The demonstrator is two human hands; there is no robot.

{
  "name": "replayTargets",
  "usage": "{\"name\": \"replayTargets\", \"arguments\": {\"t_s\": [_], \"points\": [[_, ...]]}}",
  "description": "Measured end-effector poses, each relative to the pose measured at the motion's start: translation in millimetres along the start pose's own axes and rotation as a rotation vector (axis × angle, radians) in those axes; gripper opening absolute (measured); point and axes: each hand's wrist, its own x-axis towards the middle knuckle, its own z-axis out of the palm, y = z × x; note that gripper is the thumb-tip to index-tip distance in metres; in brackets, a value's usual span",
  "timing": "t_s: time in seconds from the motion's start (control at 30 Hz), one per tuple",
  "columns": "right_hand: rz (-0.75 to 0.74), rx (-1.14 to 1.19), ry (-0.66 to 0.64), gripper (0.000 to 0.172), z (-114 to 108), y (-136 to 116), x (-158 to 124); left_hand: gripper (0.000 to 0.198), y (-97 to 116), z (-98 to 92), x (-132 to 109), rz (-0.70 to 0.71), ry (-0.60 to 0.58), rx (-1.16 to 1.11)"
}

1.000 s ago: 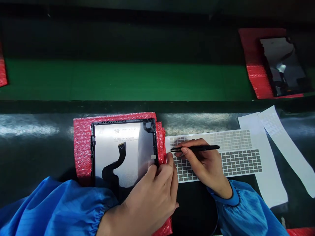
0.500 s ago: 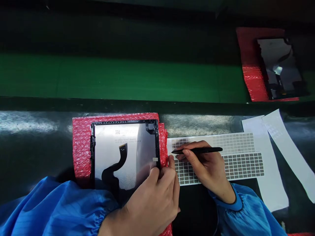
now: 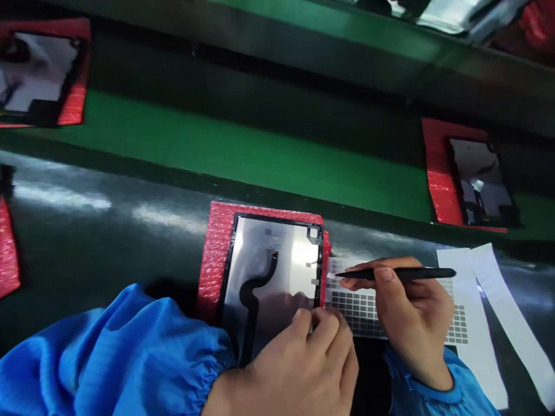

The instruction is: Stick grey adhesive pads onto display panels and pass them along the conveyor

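Note:
My right hand (image 3: 414,315) pinches black pointed tweezers (image 3: 407,274), held almost level. A small pale piece (image 3: 332,275) shows at their tip, just right of the display panel. Beneath this hand lies a sheet of small grey stickers (image 3: 353,309), partly covered by the fingers. My left hand (image 3: 303,364) is closed with curled fingers at the right edge of the display panel (image 3: 286,283); its fingertips are partly hidden. The panel has a silver back, a black frame and a curved black ribbon cable (image 3: 249,294). Small grey tabs (image 3: 315,282) sit along its right edge.
Red bubble wrap (image 3: 212,248) lies under the panel. White paper strips (image 3: 511,323) lie at the right. On the green belt (image 3: 243,156) beyond are another panel (image 3: 479,173) at right and one (image 3: 43,72) at left, both on red wrap. More red wrap (image 3: 6,248) shows at far left.
The view has swung left and tilted, bringing in the far-left panel. My right hand has lifted the tweezers' tip from the sticker sheet, with a small pale piece at it. My left hand's fingers have curled more.

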Motion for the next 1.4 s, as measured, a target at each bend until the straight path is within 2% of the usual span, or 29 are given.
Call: {"name": "replayTargets", "arguments": {"t_s": [0.07, 0.13, 0.27, 0.4, 0.67, 0.97, 1.2, 1.4], "points": [[-0.023, -0.029, -0.037, 0.013, 22.1, -12.4, -2.3, 0.039, -5.1, -7.0, -16.6, -0.062, 0.062, 0.02], [-0.032, -0.057, -0.11, 0.014, 46.9, -20.7, -4.7, 0.04, -12.0, -12.2, -33.5, -0.13, 0.045, 0.061], [-0.005, -0.043, -0.227, 0.013, 92.1, -23.6, -7.0, 0.057, -29.5, -16.1, -58.1, -0.176, -0.138, 0.103], [0.06, -0.065, -0.284, 0.015, 116.7, -17.3, -4.0, 0.061, -42.0, -12.4, -65.4, -0.197, -0.238, 0.041], [0.069, -0.141, -0.267, 0.013, 124.2, -9.4, 0.7, 0.059, -45.6, -7.4, -62.0, -0.167, -0.29, -0.068], [0.08, -0.196, -0.26, 0.016, 124.7, -9.0, 0.2, 0.053, -46.1, -4.0, -64.6, -0.216, -0.203, -0.096], [0.075, -0.197, -0.267, 0.016, 125.0, -10.1, 1.3, 0.055, -55.6, -10.1, -63.1, -0.212, -0.273, -0.146], [0.063, -0.217, -0.285, 0.014, 126.1, -10.8, 1.3, 0.045, -66.0, -9.0, -58.2, -0.133, -0.359, -0.125]]}}
